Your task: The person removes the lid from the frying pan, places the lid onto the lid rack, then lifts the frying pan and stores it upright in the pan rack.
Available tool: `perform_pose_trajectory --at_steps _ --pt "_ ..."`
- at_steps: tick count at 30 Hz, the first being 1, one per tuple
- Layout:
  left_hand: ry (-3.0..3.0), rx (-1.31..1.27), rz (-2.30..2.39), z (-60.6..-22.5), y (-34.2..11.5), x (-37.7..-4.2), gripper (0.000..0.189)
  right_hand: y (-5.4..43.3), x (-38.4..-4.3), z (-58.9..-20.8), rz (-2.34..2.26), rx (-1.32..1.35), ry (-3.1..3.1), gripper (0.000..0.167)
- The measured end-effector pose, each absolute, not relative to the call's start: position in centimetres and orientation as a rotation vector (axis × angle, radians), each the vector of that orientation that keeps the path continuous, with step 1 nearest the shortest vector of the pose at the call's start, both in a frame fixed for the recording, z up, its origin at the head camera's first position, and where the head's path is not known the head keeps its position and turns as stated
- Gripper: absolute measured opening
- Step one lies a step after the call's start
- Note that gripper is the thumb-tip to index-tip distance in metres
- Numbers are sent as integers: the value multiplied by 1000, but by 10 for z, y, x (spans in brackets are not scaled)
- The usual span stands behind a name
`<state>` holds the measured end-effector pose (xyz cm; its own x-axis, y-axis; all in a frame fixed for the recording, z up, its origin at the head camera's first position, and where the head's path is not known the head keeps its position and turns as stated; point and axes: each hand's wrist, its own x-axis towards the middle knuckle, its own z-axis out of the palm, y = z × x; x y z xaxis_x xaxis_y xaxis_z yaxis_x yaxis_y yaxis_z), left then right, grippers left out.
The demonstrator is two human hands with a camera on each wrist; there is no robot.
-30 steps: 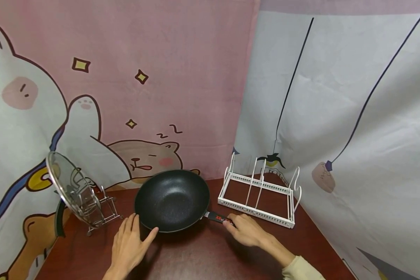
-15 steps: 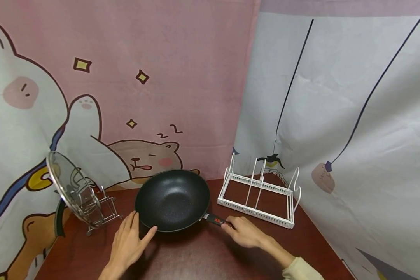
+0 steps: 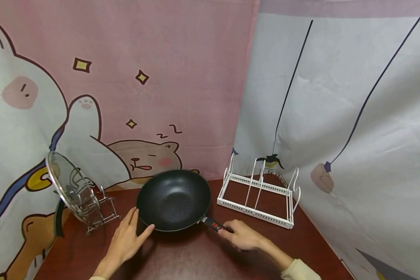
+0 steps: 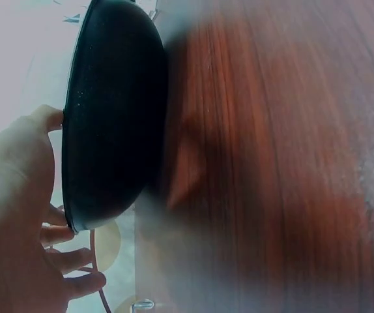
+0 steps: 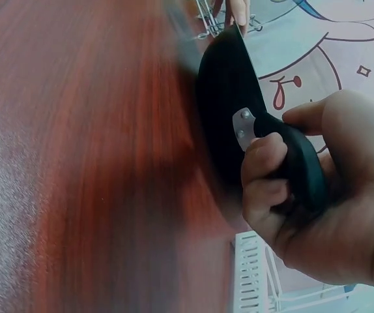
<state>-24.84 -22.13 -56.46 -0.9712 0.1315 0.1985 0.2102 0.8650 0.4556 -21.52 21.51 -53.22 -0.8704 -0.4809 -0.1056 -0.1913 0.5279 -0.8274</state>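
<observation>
In the middle of the head view a black wok [image 3: 174,200] sits on the brown table, its bowl facing up. My right hand [image 3: 243,234] grips the wok's dark handle [image 3: 211,223]; in the right wrist view the fingers curl round that handle below its riveted metal bracket [image 5: 244,128]. On the wok's near left side my left hand [image 3: 126,237] rests with fingers spread, thumb and fingertips right at the rim. The left wrist view shows the same hand [image 4: 17,189] along the wok's edge, fingers fairly straight.
A white wire rack [image 3: 255,210] with upright dividers stands on the table [image 3: 192,260] to the right. On the left a chrome rack [image 3: 103,212] carries a glass lid [image 3: 68,186]. Printed curtains [image 3: 196,77] hang close behind and along the right side.
The wok has turned slightly, its handle swinging toward me and a little left with my right hand. My left hand has shifted slightly left and down along the rim.
</observation>
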Motion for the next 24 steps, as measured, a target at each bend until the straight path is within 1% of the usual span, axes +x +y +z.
perform_pose_trajectory --at_steps 6,10,15,18,24 --pt "-2872 -285 -743 -566 -223 -253 96 211 -210 -536 -1337 -529 2354 45" --pt "-2864 -298 -748 -565 -223 -254 94 209 -208 -537 -1378 -494 2318 45" --pt "-2891 -275 -735 -563 -219 -252 95 205 -206 -538 -1443 -454 2283 37" --pt "-2916 -247 -729 -563 -213 -246 100 204 -205 -539 -1473 -440 2259 32" --pt "-2922 -193 -749 -556 -197 -232 105 202 -201 -538 -1491 -458 2201 31"
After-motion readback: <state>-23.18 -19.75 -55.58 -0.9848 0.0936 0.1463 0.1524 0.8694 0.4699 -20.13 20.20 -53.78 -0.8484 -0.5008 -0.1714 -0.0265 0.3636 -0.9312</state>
